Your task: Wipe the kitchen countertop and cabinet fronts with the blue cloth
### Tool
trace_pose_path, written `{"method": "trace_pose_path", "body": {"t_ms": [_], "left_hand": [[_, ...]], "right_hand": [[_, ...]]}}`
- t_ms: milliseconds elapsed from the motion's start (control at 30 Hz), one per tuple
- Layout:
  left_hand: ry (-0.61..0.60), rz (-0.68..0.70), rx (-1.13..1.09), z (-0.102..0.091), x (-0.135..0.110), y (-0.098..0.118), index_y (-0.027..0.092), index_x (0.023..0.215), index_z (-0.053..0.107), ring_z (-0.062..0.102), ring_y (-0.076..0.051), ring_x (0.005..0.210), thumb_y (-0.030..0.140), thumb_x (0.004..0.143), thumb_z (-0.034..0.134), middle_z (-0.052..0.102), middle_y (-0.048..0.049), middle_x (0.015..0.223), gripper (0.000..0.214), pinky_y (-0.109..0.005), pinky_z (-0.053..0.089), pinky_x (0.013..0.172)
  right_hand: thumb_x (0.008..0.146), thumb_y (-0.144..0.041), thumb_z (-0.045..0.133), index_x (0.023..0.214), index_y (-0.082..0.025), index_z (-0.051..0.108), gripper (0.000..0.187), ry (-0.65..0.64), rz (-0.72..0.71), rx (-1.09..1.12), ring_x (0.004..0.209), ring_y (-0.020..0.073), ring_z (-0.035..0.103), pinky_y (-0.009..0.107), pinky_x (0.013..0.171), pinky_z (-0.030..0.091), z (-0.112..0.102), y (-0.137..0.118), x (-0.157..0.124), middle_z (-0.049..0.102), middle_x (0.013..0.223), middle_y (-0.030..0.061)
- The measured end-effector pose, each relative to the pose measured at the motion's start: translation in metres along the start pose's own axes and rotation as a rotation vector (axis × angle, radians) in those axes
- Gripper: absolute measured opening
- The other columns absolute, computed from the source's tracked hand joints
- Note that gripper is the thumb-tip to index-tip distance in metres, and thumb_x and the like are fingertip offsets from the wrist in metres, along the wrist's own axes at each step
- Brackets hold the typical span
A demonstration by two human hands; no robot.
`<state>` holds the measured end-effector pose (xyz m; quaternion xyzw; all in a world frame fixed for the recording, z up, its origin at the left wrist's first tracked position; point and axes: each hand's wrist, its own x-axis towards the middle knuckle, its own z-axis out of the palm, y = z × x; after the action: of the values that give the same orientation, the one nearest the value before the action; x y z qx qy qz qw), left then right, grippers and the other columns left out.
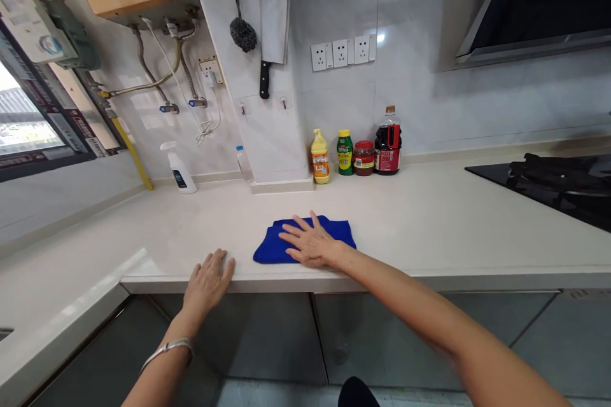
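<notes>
A folded blue cloth (274, 248) lies on the white countertop (429, 222). Pressed flat on top of it is my right hand (310, 245), fingers spread, covering the cloth's middle. My left hand (209, 276) rests open at the counter's front edge, to the left of the cloth and apart from it. A silver bangle (167, 350) circles my left wrist.
Against the wall stand a yellow bottle (319, 159), a green bottle (344, 154), a red-lidded jar (364, 159) and a dark sauce bottle (388, 146). A white spray bottle (178, 168) stands at left; a gas stove (558, 181) at right. A cleaver (274, 28) hangs above.
</notes>
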<state>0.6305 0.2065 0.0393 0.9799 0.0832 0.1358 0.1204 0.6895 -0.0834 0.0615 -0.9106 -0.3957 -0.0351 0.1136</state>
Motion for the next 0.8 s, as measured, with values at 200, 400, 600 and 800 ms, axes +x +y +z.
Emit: {"method": "trace_pose_path", "body": {"t_ms": [200, 400, 600, 800], "left_hand": [[-0.144, 0.018, 0.218, 0.012, -0.003, -0.015, 0.009, 0.158, 0.032, 0.022, -0.027, 0.158, 0.046, 0.102, 0.018, 0.028, -0.0101, 0.169, 0.069, -0.047, 0.020, 0.130], [-0.121, 0.077, 0.194, 0.006, -0.004, -0.020, 0.009, 0.157, 0.036, 0.025, -0.027, 0.157, 0.051, 0.099, 0.017, 0.034, -0.0110, 0.167, 0.074, -0.045, 0.021, 0.130], [-0.120, 0.170, 0.034, -0.018, 0.011, -0.037, 0.017, 0.138, 0.061, 0.051, -0.030, 0.140, 0.055, 0.094, 0.014, 0.060, -0.0110, 0.147, 0.075, -0.045, 0.037, 0.121], [-0.116, -0.018, -0.012, -0.028, 0.033, -0.030, 0.024, 0.111, 0.074, 0.062, -0.040, 0.121, 0.063, 0.092, 0.016, 0.068, -0.0128, 0.132, 0.072, -0.054, 0.049, 0.103]], "right_hand": [[0.105, -0.059, 0.024, 0.164, -0.035, 0.026, 0.063, -0.167, 0.020, 0.186, 0.162, 0.0290, 0.002, 0.067, 0.127, -0.010, 0.005, 0.028, -0.018, 0.019, 0.173, -0.0036], [0.106, -0.063, 0.021, 0.162, -0.045, 0.020, 0.059, -0.160, 0.137, 0.124, 0.162, 0.0261, 0.001, 0.062, 0.129, -0.008, -0.008, 0.087, -0.114, 0.013, 0.173, -0.0099], [0.107, -0.059, 0.023, 0.161, -0.049, 0.016, 0.056, -0.159, 0.282, 0.044, 0.161, 0.0244, 0.005, 0.061, 0.131, 0.000, -0.020, 0.111, -0.222, 0.016, 0.172, -0.0107], [0.106, -0.056, 0.025, 0.160, -0.049, 0.022, 0.055, -0.086, 0.348, 0.000, 0.159, 0.0251, 0.011, 0.061, 0.132, 0.009, -0.017, 0.097, -0.238, 0.022, 0.170, -0.0088]]}}
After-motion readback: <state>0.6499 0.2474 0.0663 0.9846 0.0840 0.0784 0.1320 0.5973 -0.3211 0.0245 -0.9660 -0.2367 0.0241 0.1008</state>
